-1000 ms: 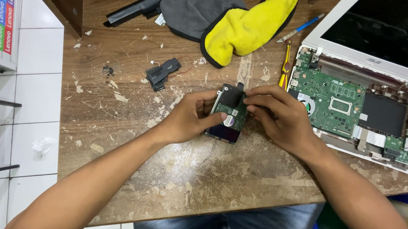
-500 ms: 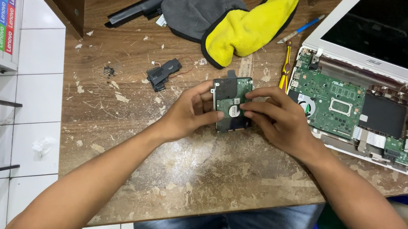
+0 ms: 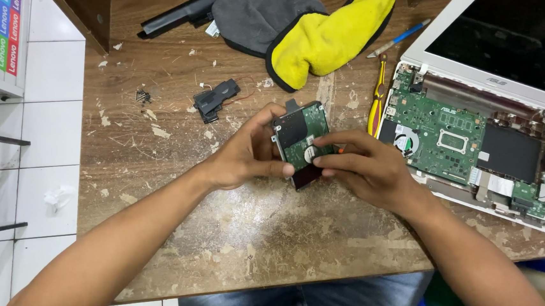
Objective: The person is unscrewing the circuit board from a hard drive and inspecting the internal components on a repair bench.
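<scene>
Nearest me, two bare forearms reach in over the front edge of a scarred wooden surface (image 3: pixel 253 237). My left hand (image 3: pixel 247 158) is clamped on the left edge of a small hard drive (image 3: pixel 301 138), thumb along its lower side; my right hand (image 3: pixel 366 169) pinches the drive's lower right corner, fingertips closed on it. The drive sits just above the middle of the surface, held between both hands, circuit-board side up toward the camera. Its long axis runs near to far, leaning slightly right, with the far end pointing toward a yellow and grey cloth (image 3: pixel 315 32). I judge the step in hand to be inspecting or turning the drive; the next move calls for a steady two-handed grip. To the right lies an opened white laptop (image 3: pixel 476 145), green board exposed. Yellow-handled pliers (image 3: pixel 377 98) lie between drive and laptop. Farther left sits a small black part (image 3: pixel 216 99); beyond it, a long black battery bar (image 3: pixel 179 14).
</scene>
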